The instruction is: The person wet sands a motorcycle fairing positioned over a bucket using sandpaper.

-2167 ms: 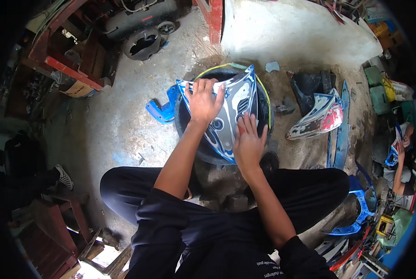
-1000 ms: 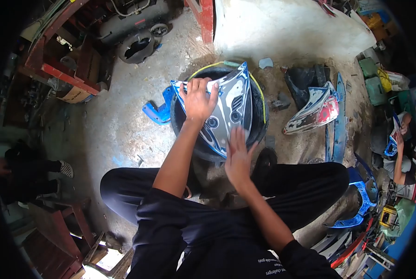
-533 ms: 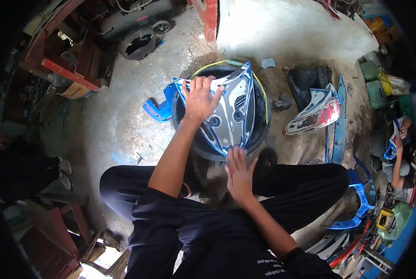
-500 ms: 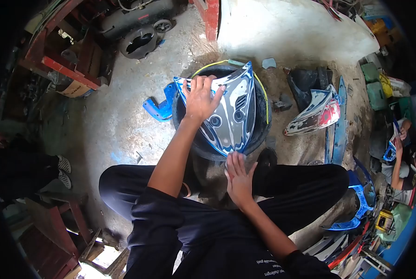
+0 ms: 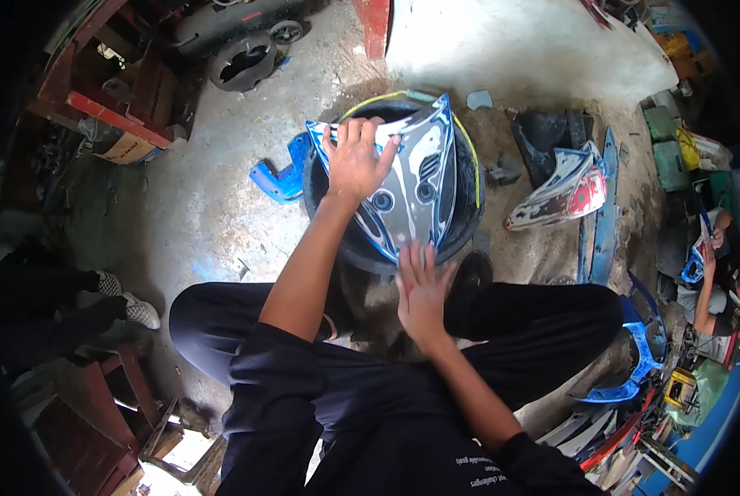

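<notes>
A pointed fairing panel (image 5: 403, 198) in grey, white and blue, with two round holes, rests across a round black tub (image 5: 472, 219). My left hand (image 5: 358, 159) lies on the panel's upper left part, its fingers over the top edge and the thumb spread to the right. At the panel's narrow lower tip is my right hand (image 5: 422, 293), slightly blurred, its fingers stretched out over the tip. Whether anything thin is under the right fingers cannot be seen. A yellow hose (image 5: 474, 169) runs around the tub's rim.
Left of the tub lies a blue part (image 5: 283, 178). A red and white panel (image 5: 564, 194) and a long blue strip (image 5: 606, 215) are at the right. A co-worker's hands (image 5: 711, 248) hold a blue part at the far right. Another person's shoes (image 5: 130, 302) show at the left.
My right hand has slid from the panel's middle to its lower tip, then slightly up again. My left hand stays on the panel. The shoes at the left have moved right.
</notes>
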Available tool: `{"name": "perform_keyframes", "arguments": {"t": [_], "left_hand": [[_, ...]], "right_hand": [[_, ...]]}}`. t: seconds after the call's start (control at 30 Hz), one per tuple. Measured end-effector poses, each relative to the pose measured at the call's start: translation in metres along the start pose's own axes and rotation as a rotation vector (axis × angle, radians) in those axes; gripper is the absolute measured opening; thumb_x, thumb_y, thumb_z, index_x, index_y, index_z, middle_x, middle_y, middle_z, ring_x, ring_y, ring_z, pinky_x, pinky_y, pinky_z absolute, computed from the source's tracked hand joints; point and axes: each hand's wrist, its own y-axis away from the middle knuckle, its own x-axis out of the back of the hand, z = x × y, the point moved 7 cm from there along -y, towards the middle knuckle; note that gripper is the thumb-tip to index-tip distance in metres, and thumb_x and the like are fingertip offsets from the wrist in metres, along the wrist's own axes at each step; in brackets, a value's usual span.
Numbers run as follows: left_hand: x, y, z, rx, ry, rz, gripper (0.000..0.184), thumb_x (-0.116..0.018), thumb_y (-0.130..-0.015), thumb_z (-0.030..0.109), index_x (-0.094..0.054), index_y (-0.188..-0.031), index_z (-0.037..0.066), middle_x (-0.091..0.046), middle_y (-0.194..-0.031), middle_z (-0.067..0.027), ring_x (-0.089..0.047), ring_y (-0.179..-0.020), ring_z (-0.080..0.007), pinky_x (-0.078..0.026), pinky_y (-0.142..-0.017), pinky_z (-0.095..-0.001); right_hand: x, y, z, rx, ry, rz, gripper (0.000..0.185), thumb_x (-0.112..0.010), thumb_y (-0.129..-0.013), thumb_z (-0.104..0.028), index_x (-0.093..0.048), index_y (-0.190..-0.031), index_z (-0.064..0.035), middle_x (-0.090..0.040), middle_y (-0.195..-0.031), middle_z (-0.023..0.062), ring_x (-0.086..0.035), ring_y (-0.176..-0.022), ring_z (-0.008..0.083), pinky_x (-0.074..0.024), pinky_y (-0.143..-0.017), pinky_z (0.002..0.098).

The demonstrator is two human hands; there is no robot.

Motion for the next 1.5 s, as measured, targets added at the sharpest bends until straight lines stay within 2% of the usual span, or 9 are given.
{"name": "perform_keyframes", "arguments": {"t": [0.13,0.33,0.53,0.73,0.83,1.07,1.27,1.4,1.5], "left_hand": [[0.001,0.001,0.002,0.003,0.006,-0.004,0.05,-0.06,-0.097,0.051,-0.063,-0.128,0.012,-0.062,-0.122,-0.0102,-0.053,-0.127,-0.0306,-0.022,-0.117,-0.0651],[0.001,-0.002,-0.001,0.026,-0.024,0.008,0.049,-0.059,-0.097,0.051,-0.063,-0.128,0.013,-0.062,-0.121,-0.0107,-0.053,-0.127,-0.0308,-0.022,-0.117,-0.0651],[0.001,0.0,0.002,0.009,-0.002,0.001,0.049,-0.059,-0.097,0.051,-0.063,-0.127,0.012,-0.062,-0.12,-0.0109,-0.053,-0.127,-0.0318,-0.024,-0.116,-0.0652],[0.002,-0.001,0.002,0.027,-0.015,0.008,0.049,-0.06,-0.097,0.051,-0.063,-0.127,0.012,-0.062,-0.12,-0.0111,-0.054,-0.126,-0.0309,-0.023,-0.116,-0.0652],[0.003,0.0,0.002,0.021,0.005,-0.005,0.049,-0.06,-0.097,0.051,-0.063,-0.127,0.012,-0.062,-0.121,-0.011,-0.053,-0.127,-0.031,-0.023,-0.117,-0.0655],[0.0,-0.002,0.0,0.02,-0.007,0.031,0.05,-0.061,-0.096,0.051,-0.063,-0.127,0.012,-0.063,-0.121,-0.012,-0.053,-0.127,-0.0315,-0.023,-0.116,-0.0663],[0.002,0.0,0.003,0.0,0.015,0.032,0.046,-0.061,-0.097,0.048,-0.064,-0.125,0.012,-0.062,-0.118,-0.0101,-0.053,-0.125,-0.0311,-0.025,-0.114,-0.0655],[0.002,0.0,0.002,0.01,0.001,0.005,0.045,-0.06,-0.098,0.047,-0.062,-0.128,0.014,-0.061,-0.12,-0.0091,-0.052,-0.127,-0.029,-0.022,-0.116,-0.0643],[0.005,-0.003,0.002,0.019,0.009,0.024,0.043,-0.062,-0.097,0.046,-0.062,-0.127,0.015,-0.061,-0.12,-0.0076,-0.052,-0.127,-0.0289,-0.023,-0.115,-0.064]], "right_hand": [[0.024,-0.056,0.01,-0.081,-0.046,0.088,0.059,-0.048,-0.105,-0.021,-0.034,-0.161,-0.0097,-0.028,-0.169,0.0118,-0.021,-0.157,0.0354,-0.0062,-0.117,0.0758],[-0.004,0.008,0.01,-0.084,-0.031,-0.068,0.062,-0.048,-0.105,-0.023,-0.03,-0.162,-0.0102,-0.026,-0.17,0.0113,-0.022,-0.157,0.0359,0.0011,-0.112,0.0811],[0.028,-0.052,0.012,-0.066,-0.046,0.091,0.059,-0.047,-0.106,-0.021,-0.031,-0.161,-0.0096,-0.027,-0.169,0.0119,-0.023,-0.156,0.0344,-0.0041,-0.115,0.0791],[0.003,0.006,0.005,-0.121,0.058,-0.129,0.061,-0.046,-0.106,-0.024,-0.028,-0.162,-0.0077,-0.025,-0.17,0.0131,-0.021,-0.157,0.0342,-0.0055,-0.116,0.0777],[0.028,-0.049,0.006,-0.128,0.075,0.056,0.061,-0.046,-0.106,-0.025,-0.028,-0.162,-0.0073,-0.026,-0.169,0.0127,-0.022,-0.157,0.034,-0.0055,-0.116,0.0771],[-0.018,0.032,0.003,-0.052,0.108,-0.09,0.063,-0.048,-0.104,-0.027,-0.03,-0.161,-0.0066,-0.027,-0.168,0.0145,-0.024,-0.156,0.0342,-0.0071,-0.118,0.075],[0.018,-0.037,0.005,-0.134,-0.04,0.081,0.064,-0.049,-0.104,-0.025,-0.029,-0.162,-0.0069,-0.028,-0.168,0.0158,-0.023,-0.157,0.035,-0.006,-0.117,0.0758],[-0.012,0.026,0.003,-0.139,-0.105,-0.064,0.063,-0.049,-0.104,-0.02,-0.03,-0.162,-0.0062,-0.026,-0.169,0.017,-0.023,-0.156,0.0368,-0.0073,-0.117,0.0748],[-0.002,0.007,0.005,-0.112,-0.063,-0.015,0.061,-0.048,-0.104,-0.019,-0.03,-0.161,-0.0054,-0.025,-0.169,0.0194,-0.024,-0.155,0.0397,-0.0085,-0.118,0.0734]]}}
